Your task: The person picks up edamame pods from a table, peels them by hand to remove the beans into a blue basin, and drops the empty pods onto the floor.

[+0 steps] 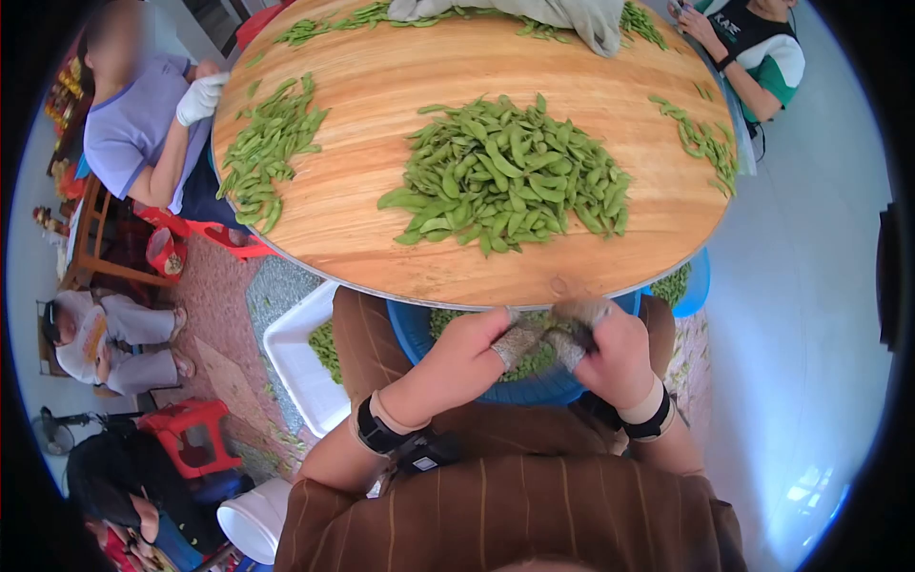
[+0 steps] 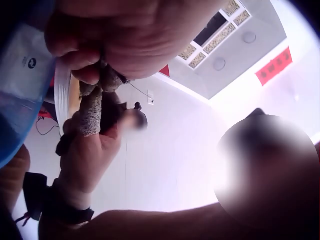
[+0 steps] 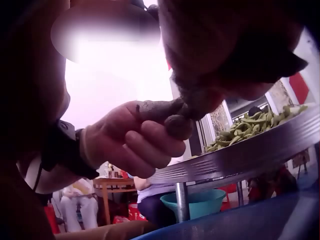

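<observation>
My left hand (image 1: 462,357) and right hand (image 1: 618,357) meet at the fingertips over a blue basin (image 1: 408,334) between my knees, close to the table edge. Speckled grey covers (image 1: 518,345) wrap the thumbs and some fingertips. In the right wrist view the left hand's fingers (image 3: 155,137) are curled. The left wrist view shows the right thumb's cover (image 2: 91,115) against the left fingertips. I cannot tell whether a pod lies between them. Small green beans (image 1: 529,367) fill part of the basin. A heap of green soybean pods (image 1: 515,176) lies in front on the round wooden table (image 1: 353,238).
Smaller pod piles lie at the table's left (image 1: 276,143) and right (image 1: 701,143). A grey cloth (image 1: 572,19) sits at the far edge. A white tub (image 1: 286,343) stands left of my knees, another blue basin (image 1: 696,284) right. A person with a white glove (image 1: 202,98) sits left.
</observation>
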The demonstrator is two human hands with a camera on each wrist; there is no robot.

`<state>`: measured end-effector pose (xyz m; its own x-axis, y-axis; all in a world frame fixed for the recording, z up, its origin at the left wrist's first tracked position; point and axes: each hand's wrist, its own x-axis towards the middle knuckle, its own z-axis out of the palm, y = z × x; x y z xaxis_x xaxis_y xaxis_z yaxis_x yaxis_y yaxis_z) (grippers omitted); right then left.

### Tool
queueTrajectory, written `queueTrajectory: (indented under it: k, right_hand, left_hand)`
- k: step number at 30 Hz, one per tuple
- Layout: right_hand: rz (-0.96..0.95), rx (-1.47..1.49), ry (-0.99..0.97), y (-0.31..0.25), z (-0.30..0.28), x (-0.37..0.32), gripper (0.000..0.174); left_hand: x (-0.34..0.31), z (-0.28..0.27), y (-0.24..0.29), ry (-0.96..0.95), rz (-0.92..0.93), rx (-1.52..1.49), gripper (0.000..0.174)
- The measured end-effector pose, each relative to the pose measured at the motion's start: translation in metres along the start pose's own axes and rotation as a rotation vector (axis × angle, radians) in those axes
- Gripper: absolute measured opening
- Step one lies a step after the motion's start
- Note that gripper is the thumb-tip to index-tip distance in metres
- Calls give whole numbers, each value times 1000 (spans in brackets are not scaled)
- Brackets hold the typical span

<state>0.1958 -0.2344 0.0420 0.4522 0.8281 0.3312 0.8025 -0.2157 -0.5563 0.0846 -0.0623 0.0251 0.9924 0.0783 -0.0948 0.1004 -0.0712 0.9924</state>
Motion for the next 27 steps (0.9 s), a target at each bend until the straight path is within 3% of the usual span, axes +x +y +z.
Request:
queueTrajectory:
  k: [1,2,4,5,7,14,16,20,21,22,23,25,26,27]
  right_hand:
    - [226,96,4,-4,0,-1,26]
    - [238,105,10,-2,2,-4,26]
    - [333,510,-38,3,7,-8,21]
    - [337,530,-33,4,8,-9,21]
    - [345,600,-242,1,4,-8,22]
    - [439,736,-210,5,8,-9,28]
    - [513,845,-248,10,9,-11,30]
    - [649,1131,-296,13,13,-17,33]
    - [654,1134,-292,12,9,-17,33]
    - [703,1349,-372,11,1,-16,32]
    - [746,1565,-456,12,-3,-15,30]
    - [796,1586,-500,16,-4,-15,28]
    - [840,1602,-543,17,-4,-15,26]
    - [840,1604,-540,18,0,-17,26]
  left_hand:
    - [0,3,0,-1,-118,-195,15]
    - [-1,5,-1,-10,-130,-189,15]
    - [-4,6,-2,97,-278,-378,16]
    - [-4,7,-4,100,-294,-364,16]
    - [-3,10,-11,120,-161,-335,18]
    - [1,18,-18,106,8,-103,23]
    - [2,18,-9,213,229,622,24]
    - [0,19,-18,254,373,901,21]
    - [-3,16,-12,117,67,376,21]
    - [-4,13,-8,-20,-235,-152,21]
    - [-5,10,-7,-21,-239,-153,21]
    - [-5,5,-5,-165,-390,-588,15]
    - [-6,8,-10,-165,-394,-587,15]
    - [-5,12,-19,-75,-273,-350,15]
